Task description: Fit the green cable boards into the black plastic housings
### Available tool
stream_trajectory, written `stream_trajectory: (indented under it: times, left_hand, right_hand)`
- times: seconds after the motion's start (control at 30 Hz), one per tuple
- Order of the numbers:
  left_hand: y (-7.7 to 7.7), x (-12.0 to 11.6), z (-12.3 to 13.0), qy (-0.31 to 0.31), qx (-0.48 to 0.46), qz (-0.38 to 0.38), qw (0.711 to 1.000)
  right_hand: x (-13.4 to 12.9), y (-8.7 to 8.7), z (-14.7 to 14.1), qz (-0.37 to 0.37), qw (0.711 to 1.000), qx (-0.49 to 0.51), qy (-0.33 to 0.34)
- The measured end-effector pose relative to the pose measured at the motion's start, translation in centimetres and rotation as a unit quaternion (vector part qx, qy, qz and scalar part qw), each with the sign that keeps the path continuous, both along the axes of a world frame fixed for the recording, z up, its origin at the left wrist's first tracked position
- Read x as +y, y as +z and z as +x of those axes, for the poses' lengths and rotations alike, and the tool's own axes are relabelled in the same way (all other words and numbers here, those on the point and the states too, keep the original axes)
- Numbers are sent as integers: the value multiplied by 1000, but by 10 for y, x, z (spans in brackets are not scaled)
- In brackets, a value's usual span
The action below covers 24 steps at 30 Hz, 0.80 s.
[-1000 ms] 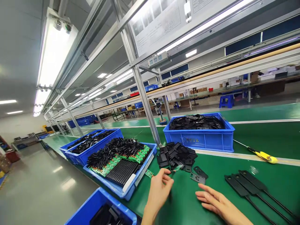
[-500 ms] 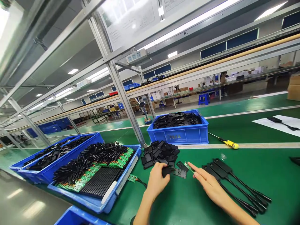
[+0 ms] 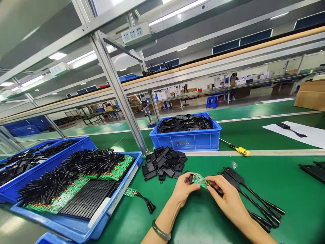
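Note:
My left hand (image 3: pixel 183 189) is closed on a black plastic case half (image 3: pixel 191 178), mostly covered by fingers and board. Over that case half lies a small green circuit board (image 3: pixel 199 181), face up, and my left thumb rests by its lower edge. My right hand (image 3: pixel 225 195) pinches the board's other end, where the wires leave it. Whether the board sits fully inside the case half, I cannot tell. Beyond my left hand is a heap of black case parts (image 3: pixel 166 162). Beside my right hand lie several finished-looking black cased units with cables (image 3: pixel 233 176).
At left, a blue tray (image 3: pixel 101 225) holds several wired boards; one loose board (image 3: pixel 130 192) lies beside it. Behind the heap stands a blue bin (image 3: pixel 186 140) of black parts. A yellow-handled screwdriver (image 3: pixel 241 150) and a metal post (image 3: pixel 118 91) are beyond the hands.
My hands have come together; the circuit board in my right hand now meets the case half in my left, which was picked up by the heap. The view has shifted and tilted.

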<state>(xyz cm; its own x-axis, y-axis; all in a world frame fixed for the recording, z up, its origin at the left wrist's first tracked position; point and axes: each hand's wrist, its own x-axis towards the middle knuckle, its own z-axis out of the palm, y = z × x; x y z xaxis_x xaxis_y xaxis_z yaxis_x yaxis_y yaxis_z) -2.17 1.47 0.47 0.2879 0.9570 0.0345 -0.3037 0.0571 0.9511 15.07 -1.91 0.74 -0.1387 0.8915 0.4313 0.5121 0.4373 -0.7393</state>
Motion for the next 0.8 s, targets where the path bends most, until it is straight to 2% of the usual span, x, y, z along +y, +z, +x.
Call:
stream_trajectory:
  times: [0.27, 0.47, 0.63, 0.8]
  left_hand:
    - [-7, -4, 4, 0, -47, -51, 998]
    - [-6, -10, 7, -20, -77, -74, 994]
    - [-5, -14, 11, -25, -90, -72, 993]
    - [-10, -17, 18, 41, -84, -80, 992]
  right_hand:
    - [-1, -2, -1, -49, 998, 36, 23]
    - [0, -6, -1, -67, 996, 41, 41]
    - [0, -9, -3, -39, 998, 18, 37]
    - [-1, -15, -7, 10, 999, -17, 28]
